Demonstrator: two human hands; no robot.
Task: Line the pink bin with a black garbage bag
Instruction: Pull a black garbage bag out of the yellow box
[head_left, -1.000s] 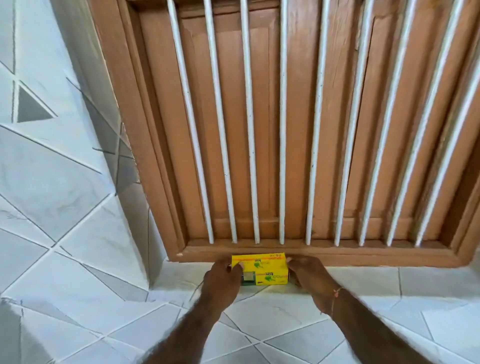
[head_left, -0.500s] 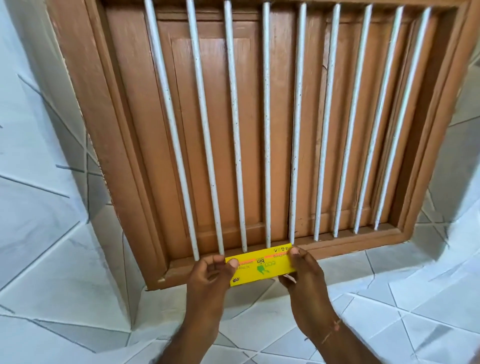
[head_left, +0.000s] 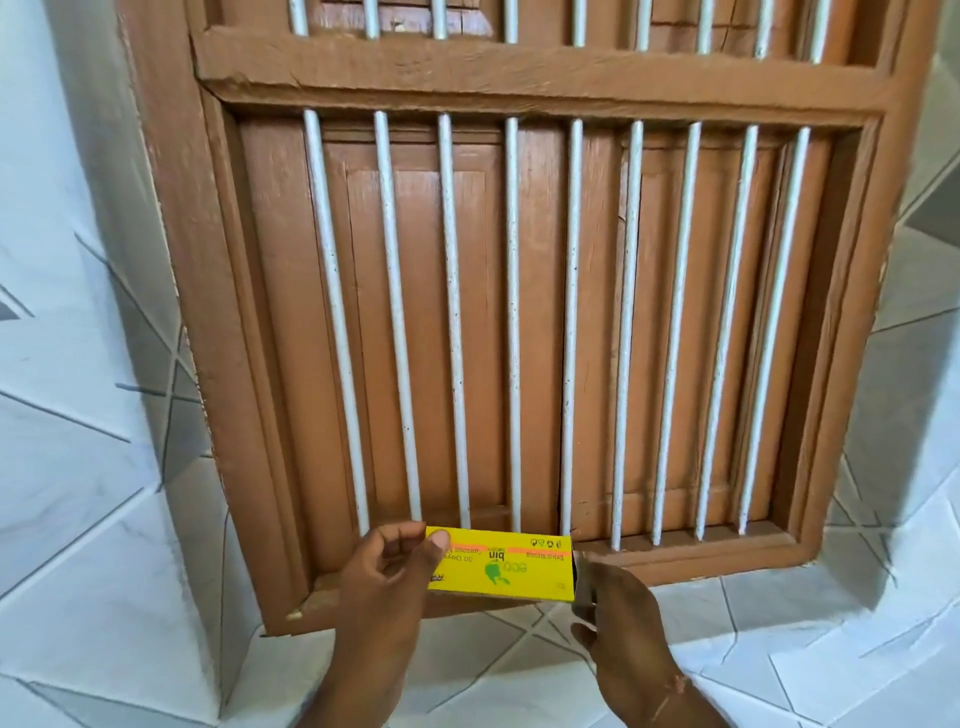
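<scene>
A long yellow garbage-bag box (head_left: 506, 569) with green print is held in front of me, low in the head view. My left hand (head_left: 387, 582) grips its left end, thumb on the top face. My right hand (head_left: 618, 618) pinches the cardboard end flap at the box's right end, which stands open. No pink bin and no black bag are in view.
Behind the box is a brown wooden window (head_left: 519, 312) with shut shutters and several vertical white bars (head_left: 514, 332). Its sill (head_left: 675, 558) lies just beyond my hands. White and grey tiled walls (head_left: 78, 467) flank the window on both sides and below.
The box has come up off the sill into both hands. My right hand has moved to the box's right end and opened its flap. The view has tilted upward.
</scene>
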